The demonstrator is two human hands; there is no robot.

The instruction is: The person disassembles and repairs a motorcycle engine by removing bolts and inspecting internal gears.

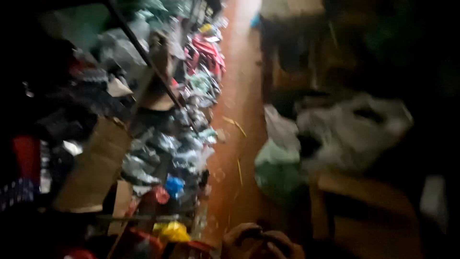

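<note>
Dim, blurred frame. At the bottom edge, just right of centre, both hands sit bunched together: left hand [247, 240] and right hand [282, 247], knuckles up, touching or nearly so, fingers curled inward. Whether they grip anything I cannot tell; anything held is hidden between the palms or lost in the blur. Nearest loose thing is a yellow packet [173, 232], just left of the left hand, so that hand is the closer one; its long axis cannot be read. Outward from there, a heap of packaged goods [167, 153] runs up the left half, with a cardboard flap [96, 168] leaning in it. A strip of reddish floor [239, 100] runs up the middle, the only open room. Right of it lie a green bag [275, 170], a pale plastic sack [350, 132] and a brown box [369, 211].
</note>
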